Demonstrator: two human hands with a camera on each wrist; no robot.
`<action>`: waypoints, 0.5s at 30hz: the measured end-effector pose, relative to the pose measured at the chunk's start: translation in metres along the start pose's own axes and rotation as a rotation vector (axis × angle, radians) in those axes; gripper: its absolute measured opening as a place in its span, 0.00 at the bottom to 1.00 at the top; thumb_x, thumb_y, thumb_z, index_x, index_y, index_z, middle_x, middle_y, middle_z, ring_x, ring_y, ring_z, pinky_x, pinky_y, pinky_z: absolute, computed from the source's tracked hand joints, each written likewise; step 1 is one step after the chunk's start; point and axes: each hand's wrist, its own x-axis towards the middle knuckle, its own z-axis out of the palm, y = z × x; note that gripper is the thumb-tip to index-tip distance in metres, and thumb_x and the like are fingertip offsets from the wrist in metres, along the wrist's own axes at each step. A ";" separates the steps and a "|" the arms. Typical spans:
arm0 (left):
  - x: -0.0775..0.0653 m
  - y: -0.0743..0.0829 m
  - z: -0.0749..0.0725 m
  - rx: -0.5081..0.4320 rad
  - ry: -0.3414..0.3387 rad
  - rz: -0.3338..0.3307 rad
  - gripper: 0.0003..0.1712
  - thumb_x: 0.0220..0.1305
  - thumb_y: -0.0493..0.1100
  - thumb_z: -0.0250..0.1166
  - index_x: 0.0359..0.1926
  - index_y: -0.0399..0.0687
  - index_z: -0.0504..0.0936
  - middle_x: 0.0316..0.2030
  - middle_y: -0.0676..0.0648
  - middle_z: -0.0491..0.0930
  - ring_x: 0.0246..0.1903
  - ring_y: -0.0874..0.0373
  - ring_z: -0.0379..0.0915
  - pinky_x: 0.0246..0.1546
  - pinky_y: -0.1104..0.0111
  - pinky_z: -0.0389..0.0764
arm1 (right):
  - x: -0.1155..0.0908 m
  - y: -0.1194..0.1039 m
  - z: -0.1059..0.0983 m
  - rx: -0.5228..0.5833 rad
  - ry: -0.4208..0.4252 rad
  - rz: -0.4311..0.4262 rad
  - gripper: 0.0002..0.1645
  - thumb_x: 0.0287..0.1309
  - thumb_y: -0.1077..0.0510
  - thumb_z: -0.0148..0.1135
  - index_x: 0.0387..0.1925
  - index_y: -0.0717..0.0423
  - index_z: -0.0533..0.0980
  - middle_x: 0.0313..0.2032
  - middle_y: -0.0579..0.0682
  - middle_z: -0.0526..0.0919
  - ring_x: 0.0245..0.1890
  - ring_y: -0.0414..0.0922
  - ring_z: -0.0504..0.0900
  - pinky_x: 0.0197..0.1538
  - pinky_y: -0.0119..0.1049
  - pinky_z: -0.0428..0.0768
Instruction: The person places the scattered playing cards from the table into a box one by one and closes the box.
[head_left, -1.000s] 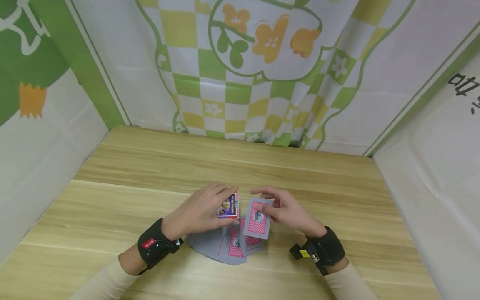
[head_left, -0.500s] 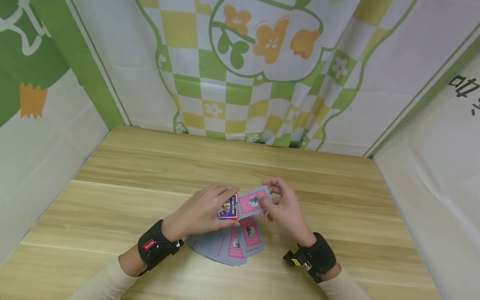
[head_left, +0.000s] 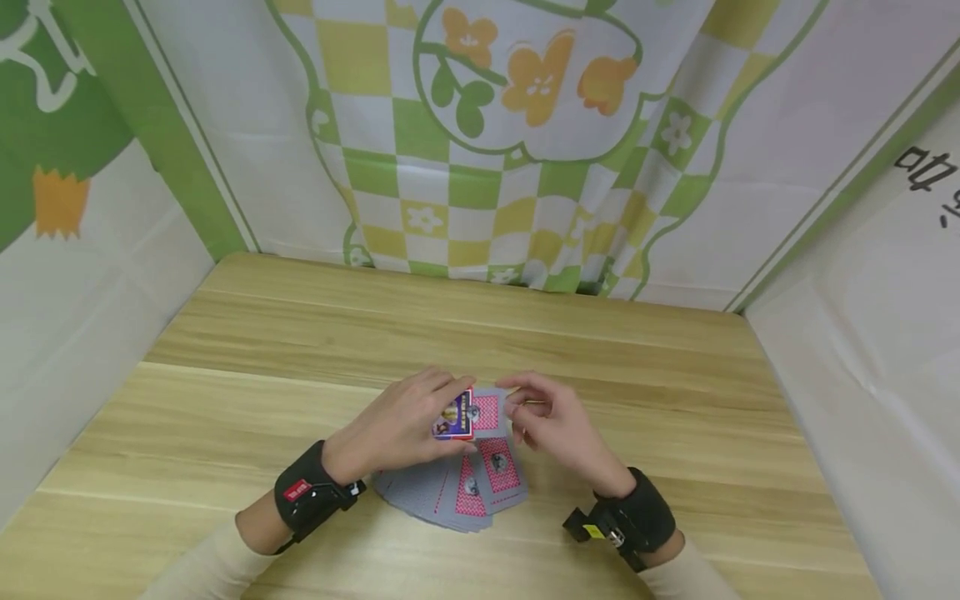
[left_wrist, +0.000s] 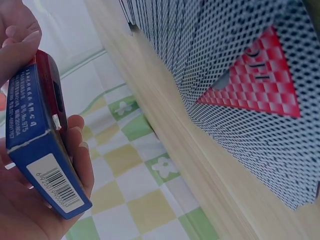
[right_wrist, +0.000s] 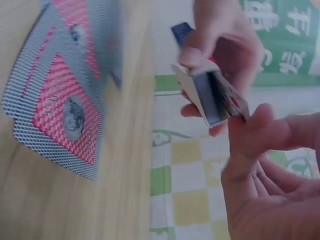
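Note:
My left hand grips a small blue and red playing-card box, its open end facing right. Part of a playing card with a red patterned back sticks out of that end. At the card's outer end are the fingertips of my right hand, pinching its edge in the right wrist view. The left wrist view shows a barcode on the box and the left thumb and fingers wrapped about it. Below both hands, a fanned pile of cards lies face down on the table, partly hidden by the left hand.
The wooden table reaches back to a checkered curtain. White and green fabric walls stand at its sides. Each wrist wears a black strap with a camera.
The right hand first lifted the card off the pile, turned it toward the box's open end and moved it left, so less of it shows now. The left hand and box stayed nearly still.

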 end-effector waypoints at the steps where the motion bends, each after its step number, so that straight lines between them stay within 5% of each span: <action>1: 0.000 0.000 0.000 -0.002 0.002 0.001 0.49 0.56 0.66 0.78 0.70 0.40 0.77 0.54 0.44 0.85 0.55 0.52 0.82 0.53 0.58 0.86 | 0.001 0.000 -0.002 0.007 -0.022 0.012 0.21 0.72 0.68 0.56 0.64 0.64 0.76 0.39 0.63 0.85 0.23 0.40 0.78 0.26 0.31 0.75; 5: 0.001 0.003 0.002 -0.020 -0.004 0.035 0.49 0.56 0.66 0.78 0.70 0.40 0.77 0.54 0.45 0.85 0.53 0.54 0.82 0.51 0.60 0.86 | 0.003 0.006 0.001 0.032 -0.082 0.041 0.20 0.71 0.66 0.62 0.62 0.60 0.77 0.40 0.62 0.86 0.29 0.43 0.82 0.32 0.33 0.80; 11: 0.000 0.008 0.002 -0.011 -0.003 0.073 0.49 0.56 0.65 0.78 0.69 0.38 0.77 0.53 0.44 0.85 0.53 0.53 0.82 0.51 0.60 0.85 | 0.007 0.017 0.016 0.016 -0.039 0.049 0.18 0.66 0.62 0.70 0.52 0.64 0.76 0.37 0.53 0.84 0.33 0.44 0.84 0.34 0.27 0.79; 15: 0.000 0.007 0.000 -0.011 0.005 0.048 0.49 0.56 0.65 0.79 0.69 0.38 0.78 0.53 0.44 0.85 0.48 0.56 0.82 0.48 0.62 0.86 | 0.007 0.020 0.016 0.015 -0.029 0.068 0.13 0.71 0.61 0.64 0.51 0.65 0.76 0.37 0.54 0.83 0.32 0.45 0.81 0.34 0.28 0.78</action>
